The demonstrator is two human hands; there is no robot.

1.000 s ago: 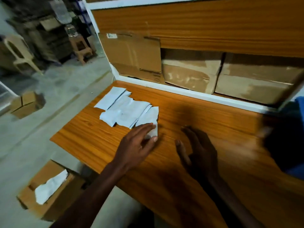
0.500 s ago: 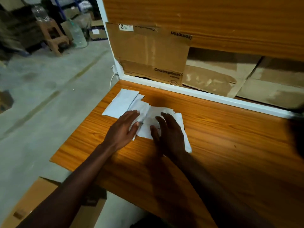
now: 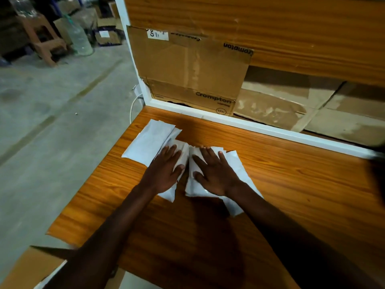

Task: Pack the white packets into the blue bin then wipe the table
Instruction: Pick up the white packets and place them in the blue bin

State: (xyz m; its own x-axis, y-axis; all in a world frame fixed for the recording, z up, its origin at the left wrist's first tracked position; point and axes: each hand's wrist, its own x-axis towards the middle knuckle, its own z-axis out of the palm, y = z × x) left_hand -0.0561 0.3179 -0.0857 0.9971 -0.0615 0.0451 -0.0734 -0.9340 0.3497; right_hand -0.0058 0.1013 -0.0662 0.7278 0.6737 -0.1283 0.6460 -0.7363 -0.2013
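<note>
Several white packets (image 3: 149, 142) lie overlapping on the wooden table (image 3: 291, 195) near its left edge. My left hand (image 3: 165, 173) lies flat on the left part of the pile, fingers straight. Beside it, my right hand (image 3: 214, 174) presses flat on the right part, its fingers spread, with a packet (image 3: 239, 163) sticking out from under it. The two hands almost touch at the thumbs. No blue bin shows in this view.
Cardboard boxes (image 3: 191, 74) fill a shelf behind the white strip (image 3: 270, 128) at the table's back. An open cardboard box (image 3: 31, 268) stands on the floor by the near left corner. A stool (image 3: 43, 36) and a clear bottle (image 3: 79, 38) stand far left.
My right hand came in from the right onto the packets. Both hands now press flat on the pile, side by side. The view has swung left and closer.
</note>
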